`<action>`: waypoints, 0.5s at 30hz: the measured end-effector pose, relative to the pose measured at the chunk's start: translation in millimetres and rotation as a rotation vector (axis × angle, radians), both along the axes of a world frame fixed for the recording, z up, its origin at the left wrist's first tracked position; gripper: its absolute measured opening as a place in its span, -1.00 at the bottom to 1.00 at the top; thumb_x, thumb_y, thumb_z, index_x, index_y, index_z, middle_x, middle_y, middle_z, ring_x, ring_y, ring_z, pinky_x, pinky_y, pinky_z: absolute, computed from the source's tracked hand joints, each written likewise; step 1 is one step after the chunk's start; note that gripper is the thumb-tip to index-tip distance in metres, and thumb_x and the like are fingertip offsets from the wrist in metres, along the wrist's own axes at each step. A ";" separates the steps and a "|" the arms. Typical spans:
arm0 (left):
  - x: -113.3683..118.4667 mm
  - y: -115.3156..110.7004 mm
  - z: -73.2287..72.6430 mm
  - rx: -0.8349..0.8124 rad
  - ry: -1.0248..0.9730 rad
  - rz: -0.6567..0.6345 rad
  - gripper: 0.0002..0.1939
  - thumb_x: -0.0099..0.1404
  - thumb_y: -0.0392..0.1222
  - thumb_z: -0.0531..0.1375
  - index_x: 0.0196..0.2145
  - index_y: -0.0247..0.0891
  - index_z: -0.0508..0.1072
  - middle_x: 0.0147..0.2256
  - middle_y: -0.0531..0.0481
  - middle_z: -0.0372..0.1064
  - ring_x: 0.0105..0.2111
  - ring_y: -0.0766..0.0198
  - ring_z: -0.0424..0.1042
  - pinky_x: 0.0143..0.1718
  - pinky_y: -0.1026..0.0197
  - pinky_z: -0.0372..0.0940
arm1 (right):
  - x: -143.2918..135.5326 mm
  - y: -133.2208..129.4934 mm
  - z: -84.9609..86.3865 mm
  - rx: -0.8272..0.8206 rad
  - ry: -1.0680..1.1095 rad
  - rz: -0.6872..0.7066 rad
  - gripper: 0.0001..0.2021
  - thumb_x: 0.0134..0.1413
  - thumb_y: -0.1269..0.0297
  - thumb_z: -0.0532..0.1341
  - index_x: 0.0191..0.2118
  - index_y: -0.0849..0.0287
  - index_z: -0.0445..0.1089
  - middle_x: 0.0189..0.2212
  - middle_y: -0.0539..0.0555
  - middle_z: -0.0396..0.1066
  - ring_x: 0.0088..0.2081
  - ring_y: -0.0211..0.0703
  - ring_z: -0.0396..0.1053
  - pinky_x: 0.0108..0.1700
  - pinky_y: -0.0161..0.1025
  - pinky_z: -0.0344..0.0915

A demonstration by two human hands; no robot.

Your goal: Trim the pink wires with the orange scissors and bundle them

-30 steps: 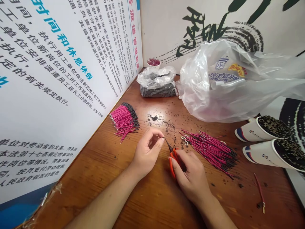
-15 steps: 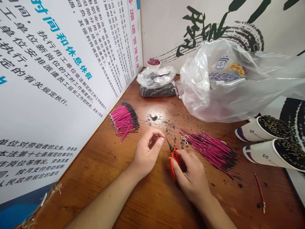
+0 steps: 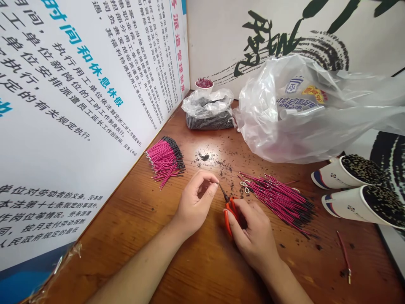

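In the middle of the table, my left hand is closed in a pinch, thumb against forefinger. Something tiny and dark sits at its fingertips, too small to name. My right hand is wrapped round a pair of orange-handled snips with thin dark pointed blades. Their tip reaches right up to the left fingertips. To the right of the snips lies a loose pile of pink wires with black ends. A neater bundle of similar wires is at the left, beyond the left hand.
Black bits are scattered over the wooden table. Farther back are an open bag of black pieces, a cup of pink wires and a big plastic bag. Two tilted paper cups and a single wire lie right.
The snips' tip has shifted slightly left and up, closer to the left fingertips. The left hand stays where it was, still pinched.
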State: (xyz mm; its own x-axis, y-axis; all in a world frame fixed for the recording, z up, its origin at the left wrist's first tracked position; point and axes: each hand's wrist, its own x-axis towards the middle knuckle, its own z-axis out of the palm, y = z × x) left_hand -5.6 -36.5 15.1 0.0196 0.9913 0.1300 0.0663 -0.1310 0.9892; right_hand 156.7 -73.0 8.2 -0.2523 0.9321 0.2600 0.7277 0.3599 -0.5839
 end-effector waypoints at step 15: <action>-1.4 -0.6 -1.5 -0.004 0.020 -0.003 -0.92 0.39 -0.26 0.09 -0.27 -0.23 0.37 -0.33 0.04 0.29 -0.37 0.36 0.24 -0.33 0.29 0.18 | 1.7 -1.7 -3.0 -0.012 -0.004 -0.017 -0.83 0.29 0.21 0.09 -0.27 0.16 0.33 -0.55 -0.02 0.30 -0.47 -0.16 0.18 -0.38 -0.26 0.07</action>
State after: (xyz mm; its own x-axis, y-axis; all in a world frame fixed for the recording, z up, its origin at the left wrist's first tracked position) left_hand -7.0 -37.1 13.6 0.0253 0.9917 0.1260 0.0857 -0.1277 0.9881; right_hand 158.4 -74.7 5.2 -0.2374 0.9394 0.2474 0.7363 0.3402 -0.5850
